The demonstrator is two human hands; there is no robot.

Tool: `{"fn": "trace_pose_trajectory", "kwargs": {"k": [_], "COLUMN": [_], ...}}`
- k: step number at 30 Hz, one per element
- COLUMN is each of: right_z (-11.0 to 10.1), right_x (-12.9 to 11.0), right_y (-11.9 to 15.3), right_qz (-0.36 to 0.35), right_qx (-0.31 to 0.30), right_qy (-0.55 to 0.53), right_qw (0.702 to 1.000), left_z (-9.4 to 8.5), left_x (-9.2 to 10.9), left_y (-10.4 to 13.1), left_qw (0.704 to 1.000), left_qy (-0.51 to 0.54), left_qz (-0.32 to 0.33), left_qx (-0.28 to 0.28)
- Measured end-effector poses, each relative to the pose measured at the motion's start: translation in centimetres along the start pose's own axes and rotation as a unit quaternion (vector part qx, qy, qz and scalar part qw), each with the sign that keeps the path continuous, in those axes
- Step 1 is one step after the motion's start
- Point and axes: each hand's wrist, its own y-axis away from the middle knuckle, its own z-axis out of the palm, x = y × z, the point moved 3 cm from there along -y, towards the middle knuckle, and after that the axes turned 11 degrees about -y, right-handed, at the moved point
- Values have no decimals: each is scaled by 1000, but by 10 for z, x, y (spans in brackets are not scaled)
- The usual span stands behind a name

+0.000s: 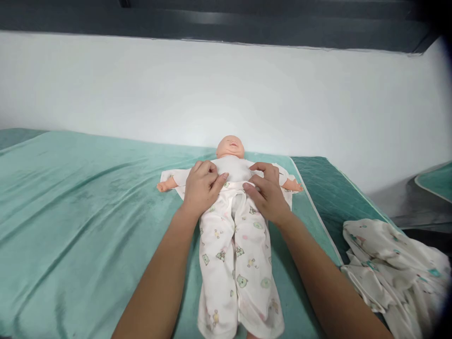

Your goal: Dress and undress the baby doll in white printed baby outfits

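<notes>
A baby doll (230, 148) lies on its back with its arms spread out. It wears a white top (231, 168) and white baby pants (243, 263) printed with small animals. My left hand (202, 184) is at the waist on the left, fingers curled and thumb along the waistband. On the other side of the waist, my right hand (267, 190) has its thumb and a finger closed on the waistband, the index finger reaching over the top. The fingertips of my left hand are partly hidden. An opening shows at the crotch of the pants.
Beneath the doll is a creased green sheet (88, 226). A crumpled white printed cloth (391, 268) lies at the right on a darker green surface (318, 188). Behind stands a white wall (197, 94), with a dark beam (219, 23) above.
</notes>
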Motion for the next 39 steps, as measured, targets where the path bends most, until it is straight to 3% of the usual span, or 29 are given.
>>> {"fn": "trace_pose_trajectory", "kwargs": {"k": [8, 17, 23, 25, 29, 35, 39], "right_z": [-19, -21, -13, -11, -12, -7, -4], "right_x": [27, 20, 33, 35, 33, 41, 37], "right_y": [27, 39, 46, 47, 50, 53, 50], "right_qz": [42, 72, 189, 206, 166, 202, 161], "right_qx": [5, 13, -43, -78, -113, -39, -12], "right_qy": [-7, -115, -115, -135, -149, -202, -188], "right_qw": [999, 991, 974, 966, 968, 958, 969], "left_z": [-2, -7, -7, -10, -19, -23, -21], "left_x": [-12, -12, -8, -6, 3, 7, 5], "left_y": [23, 50, 55, 58, 69, 77, 74], "left_qw": [993, 982, 977, 976, 975, 977, 974], "left_qy": [-102, -145, -170, -166, -145, 16, 59], "left_qz": [-51, -117, -125, -140, -164, -196, -199], "left_qx": [7, -9, -25, -32, -40, -82, -91]}}
